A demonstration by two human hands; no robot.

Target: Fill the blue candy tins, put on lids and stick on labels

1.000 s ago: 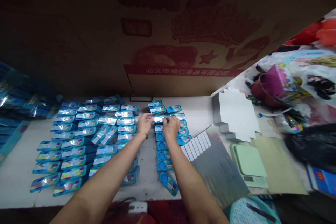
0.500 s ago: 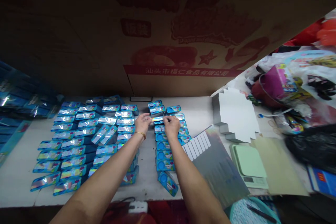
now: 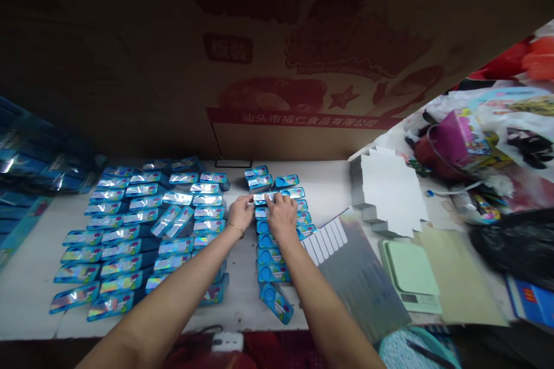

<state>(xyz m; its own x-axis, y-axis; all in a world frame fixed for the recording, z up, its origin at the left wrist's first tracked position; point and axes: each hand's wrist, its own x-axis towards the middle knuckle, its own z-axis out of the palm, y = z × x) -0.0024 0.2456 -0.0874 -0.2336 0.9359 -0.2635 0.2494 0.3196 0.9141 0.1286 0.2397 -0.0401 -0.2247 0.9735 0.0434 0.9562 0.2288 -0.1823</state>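
Observation:
Two columns of small blue boxes (image 3: 272, 256) with cartoon print stand before me. At one box (image 3: 258, 199) in the left column, both hands meet. My left hand (image 3: 240, 214) is at its left end, index finger stretched to the edge. My right hand (image 3: 282, 216) lies over its right part, fingertips pressing on the top. A clear, shiny strip shows on the box top between the fingers. Both hands look open; the undersides of the fingers are hidden. Right of the columns lies a silver-grey sheet (image 3: 357, 277) with a row of white strips.
Many more blue boxes (image 3: 123, 233) fill the left side of the white table (image 3: 242, 305). A big cardboard carton (image 3: 277, 138) walls off the back. To the right are stacked white card blanks (image 3: 389, 190), a pale green scale (image 3: 411, 268) and a turquoise tub (image 3: 445, 346).
The thin strip held between both hands above the box is now down on the box top. My left hand has lowered slightly; the right fingers have spread onto the box.

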